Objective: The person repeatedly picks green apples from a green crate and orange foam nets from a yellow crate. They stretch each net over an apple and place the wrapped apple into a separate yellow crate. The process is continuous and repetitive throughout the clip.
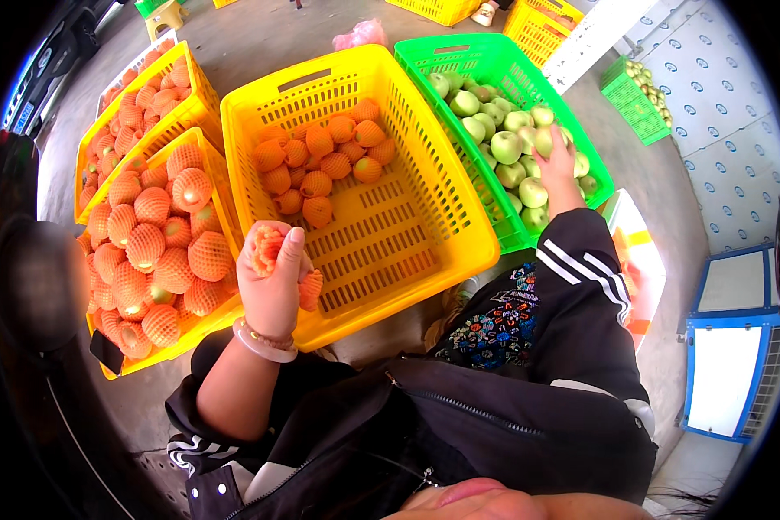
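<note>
My left hand [267, 299] is closed around a bunched orange foam net sleeve [269, 246], part of which pokes out below the fist. It is above the near left corner of a yellow crate [472, 247]. Netted fruits [318, 184] lie gathered in that crate's far part, each wrapped in orange foam. My right hand [562, 173] reaches into a green crate [594, 160] at the right, its fingers curled on a pale green apple [543, 140]. Bare green apples [506, 147] fill much of the crate around it.
At the left, a second yellow crate [224, 195] is heaped with netted fruits [152, 247], with another yellow crate [201, 95] behind it. A white post [594, 43] rises behind the green crate. A small green crate [630, 108] and a blue-framed cabinet [730, 347] stand farther right.
</note>
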### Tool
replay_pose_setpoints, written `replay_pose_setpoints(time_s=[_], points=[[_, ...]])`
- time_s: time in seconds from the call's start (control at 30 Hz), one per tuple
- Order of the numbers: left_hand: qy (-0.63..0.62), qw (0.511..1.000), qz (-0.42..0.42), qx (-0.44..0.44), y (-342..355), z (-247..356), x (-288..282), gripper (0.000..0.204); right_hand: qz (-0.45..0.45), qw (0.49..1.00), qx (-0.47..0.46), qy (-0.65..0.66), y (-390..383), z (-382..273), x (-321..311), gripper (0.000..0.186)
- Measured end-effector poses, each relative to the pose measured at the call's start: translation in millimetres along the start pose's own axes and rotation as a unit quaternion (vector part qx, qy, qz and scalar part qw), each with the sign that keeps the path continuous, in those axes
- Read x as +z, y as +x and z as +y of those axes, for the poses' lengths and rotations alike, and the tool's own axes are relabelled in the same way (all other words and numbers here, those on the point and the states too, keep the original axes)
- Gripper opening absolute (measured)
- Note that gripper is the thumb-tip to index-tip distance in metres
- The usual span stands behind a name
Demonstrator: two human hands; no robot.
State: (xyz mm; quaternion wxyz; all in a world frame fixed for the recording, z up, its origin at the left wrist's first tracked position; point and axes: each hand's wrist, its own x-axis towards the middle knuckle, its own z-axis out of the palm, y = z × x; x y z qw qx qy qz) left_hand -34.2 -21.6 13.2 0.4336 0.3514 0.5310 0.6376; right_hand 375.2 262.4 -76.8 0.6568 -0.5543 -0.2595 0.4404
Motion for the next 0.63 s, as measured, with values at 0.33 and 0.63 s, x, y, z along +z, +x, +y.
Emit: replay_pose_setpoints(time_s=[0.33,0.63], points=[[0.026,0.998,-0.063,0.001,2.4,-15.6,12.2,0.006,-0.039,0.736,-0.191,-0.648,13.1,7.8,-57.5,0.074],[0.025,0.996,-0.081,-0.017,2.2,-16.2,13.7,0.006,-0.099,0.641,-0.131,-0.749,8.6,-2.1,-38.8,0.060]])
